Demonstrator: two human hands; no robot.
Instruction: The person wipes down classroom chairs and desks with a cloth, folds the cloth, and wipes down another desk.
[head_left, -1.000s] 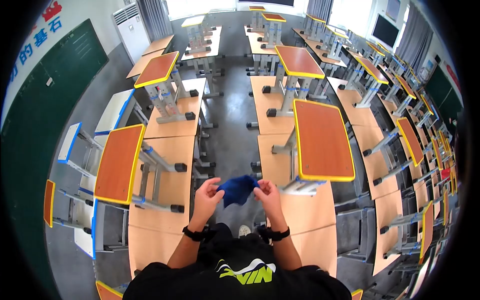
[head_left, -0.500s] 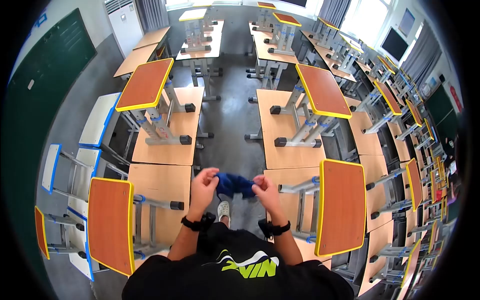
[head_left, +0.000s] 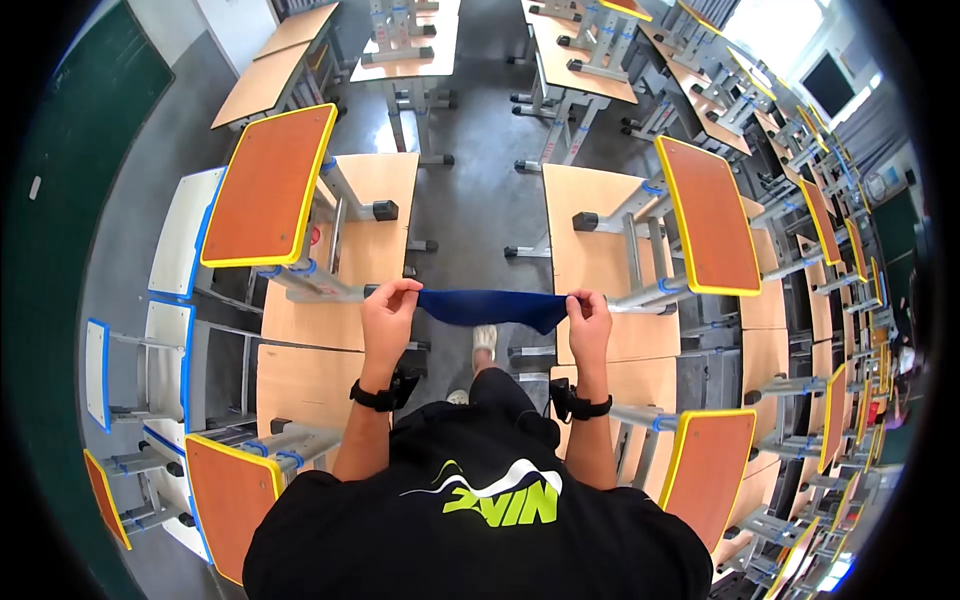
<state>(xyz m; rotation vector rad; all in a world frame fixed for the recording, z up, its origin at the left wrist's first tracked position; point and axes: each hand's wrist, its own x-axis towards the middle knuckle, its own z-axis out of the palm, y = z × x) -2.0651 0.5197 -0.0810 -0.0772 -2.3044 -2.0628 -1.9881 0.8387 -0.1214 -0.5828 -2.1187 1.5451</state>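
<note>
A green chalkboard (head_left: 70,190) curves along the left side of the head view, and over the grey floor (head_left: 475,200) an aisle parts a pale left table (head_left: 378,185) from a pale right table (head_left: 575,260); each bears a stool with a yellow-edged, reddish-brown top, the left stool (head_left: 275,185) and the right stool (head_left: 708,215). The person, in a black shirt (head_left: 350,540), faces up this aisle. Ahead of the shirt a dark blue cloth (head_left: 490,306) hangs in the air, resting on neither table; in the view it spans from just beside the left table's near right corner to the right table's left edge. Its long axis runs crosswise to the aisle, from hand to hand, the upper edge nearly straight and a loose corner dipping at the right end. The left hand (head_left: 388,318) pinches one end and the right hand (head_left: 591,325) the other, so the hands stand well apart and neither is nearer to the cloth. Each wrist wears a dark band, the left band (head_left: 370,397) and the right band (head_left: 592,408). Lime lettering (head_left: 500,502) on the shirt appears to read NIKE, upside down from here, by a white swoosh (head_left: 505,470); a round red mark (head_left: 316,235) by the left stool's frame is too small to read
</note>
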